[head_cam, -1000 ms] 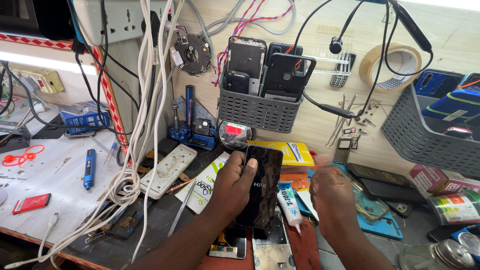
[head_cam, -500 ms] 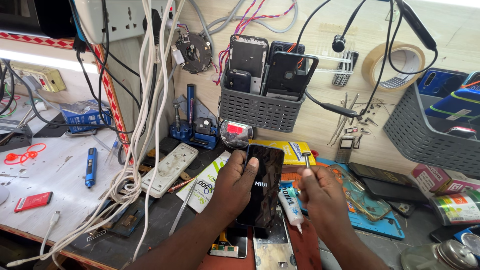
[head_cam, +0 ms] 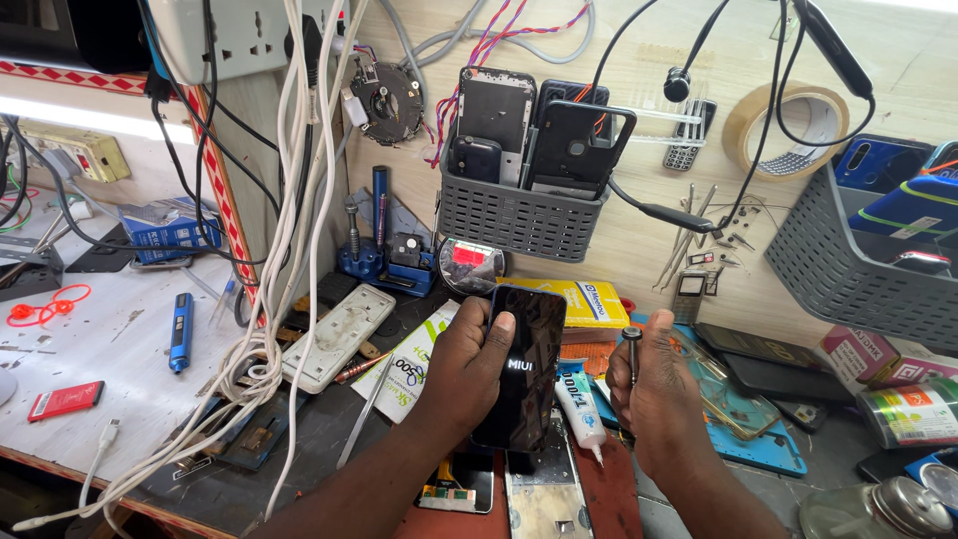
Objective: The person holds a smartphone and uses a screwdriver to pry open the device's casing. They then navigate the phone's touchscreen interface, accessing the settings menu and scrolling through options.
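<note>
Right hand (head_cam: 654, 384) raised since earlier, gripping screwdriver (head_cam: 633, 351) | left hand (head_cam: 477, 364) clasps phone (head_cam: 524, 364)

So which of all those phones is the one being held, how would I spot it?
Find the grey slatted basket on the wall, stuffed with phone parts. Straight below it, the left hand grips a black smartphone upright over the bench. Unlike the phones lying flat around it, its dark screen is lit with small white lettering.
</note>
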